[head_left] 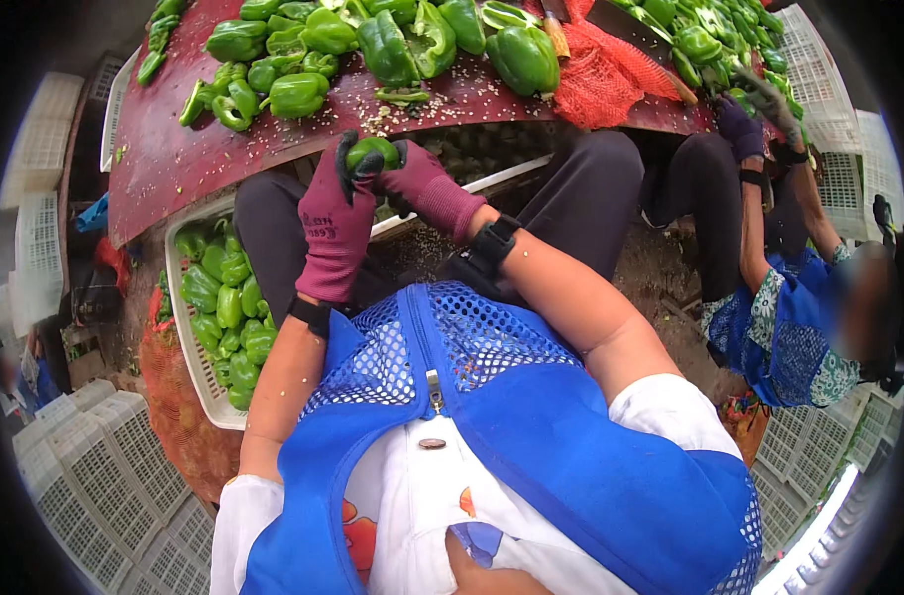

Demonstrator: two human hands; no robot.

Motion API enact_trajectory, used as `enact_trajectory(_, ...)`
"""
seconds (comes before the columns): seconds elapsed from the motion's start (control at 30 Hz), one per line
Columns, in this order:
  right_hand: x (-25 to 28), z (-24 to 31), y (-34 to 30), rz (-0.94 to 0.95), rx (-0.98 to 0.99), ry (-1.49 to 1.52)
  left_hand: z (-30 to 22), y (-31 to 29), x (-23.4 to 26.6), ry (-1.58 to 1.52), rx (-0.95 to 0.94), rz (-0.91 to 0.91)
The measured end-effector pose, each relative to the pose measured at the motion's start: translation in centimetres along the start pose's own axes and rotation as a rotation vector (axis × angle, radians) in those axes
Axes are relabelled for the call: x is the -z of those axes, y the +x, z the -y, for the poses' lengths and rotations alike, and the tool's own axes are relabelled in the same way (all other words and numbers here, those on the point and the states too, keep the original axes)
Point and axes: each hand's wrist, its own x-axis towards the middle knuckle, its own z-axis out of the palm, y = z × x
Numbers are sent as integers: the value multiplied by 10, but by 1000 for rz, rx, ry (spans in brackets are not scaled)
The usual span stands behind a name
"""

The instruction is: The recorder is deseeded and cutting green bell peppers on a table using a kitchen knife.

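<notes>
Both my hands wear maroon gloves with dark fingertips and meet just off the table's near edge. A green bell pepper is held between them. My left hand is closed round its left side, thumb and fingers wrapped on it. My right hand grips the pepper from the right, its lower fingers partly hidden. Beyond them, on the dark red table, lie several whole and cut green peppers, among them a split pepper and a large whole pepper.
White seeds dot the table. A red mesh bag lies beside a wooden handle. By my left leg stands a white crate of whole peppers. At the right, a co-worker's gloved hands are at the table. Stacked white crates fill the lower left.
</notes>
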Motion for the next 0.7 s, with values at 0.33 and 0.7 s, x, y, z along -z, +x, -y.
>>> enact_trajectory(0.33, -17, 8, 2, -178, 118, -86, 18, 3, -12, -105, -43, -170)
enact_trajectory(0.7, -6, -8, 11, -198, 207, 112, 23, 8, -14, -293, 196, -152)
